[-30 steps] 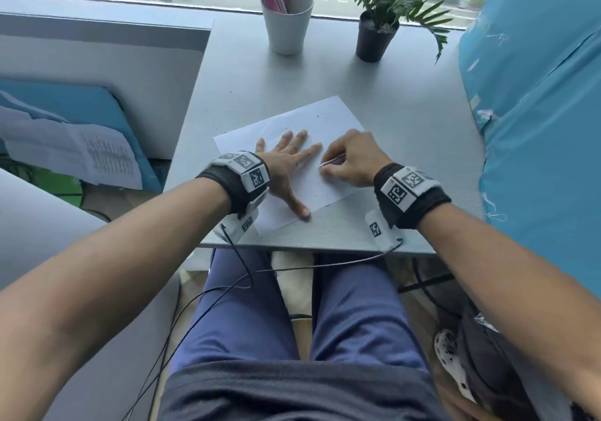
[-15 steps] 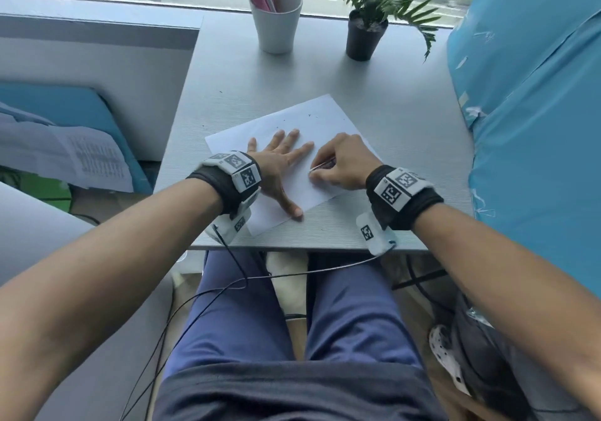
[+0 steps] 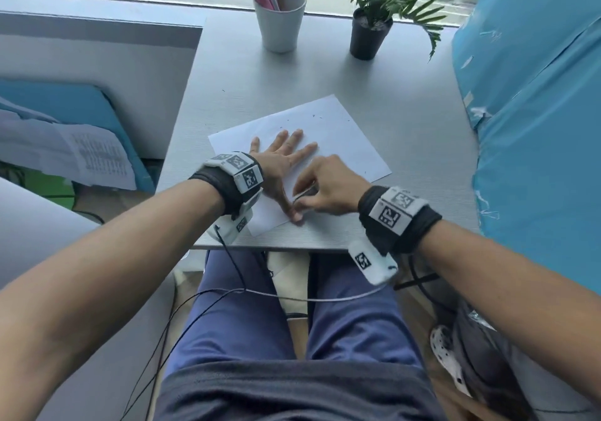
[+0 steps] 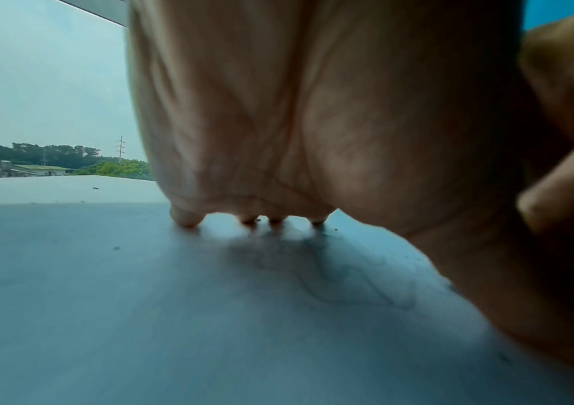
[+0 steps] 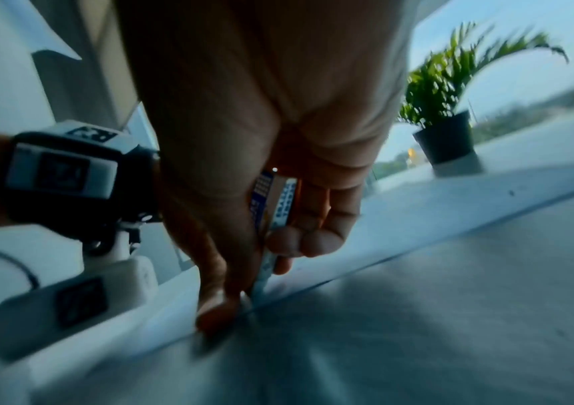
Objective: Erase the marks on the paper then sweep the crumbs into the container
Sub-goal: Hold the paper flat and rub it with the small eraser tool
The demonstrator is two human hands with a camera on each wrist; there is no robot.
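A white sheet of paper lies askew on the grey desk. My left hand presses flat on it with straight, spread fingers. Faint pencil marks show on the paper under the left palm. My right hand pinches an eraser in a blue and white sleeve, its tip on the paper's near edge beside my left thumb. Small dark eraser crumbs dot the far part of the sheet.
A white cup of pens and pencils stands at the back of the desk, a potted plant to its right. A blue covered bulk borders the desk's right side. A grey partition stands left.
My right hand with the eraser has slid toward me and left, from the middle of the sheet to its near edge by the left thumb. The left hand stays pressed flat.
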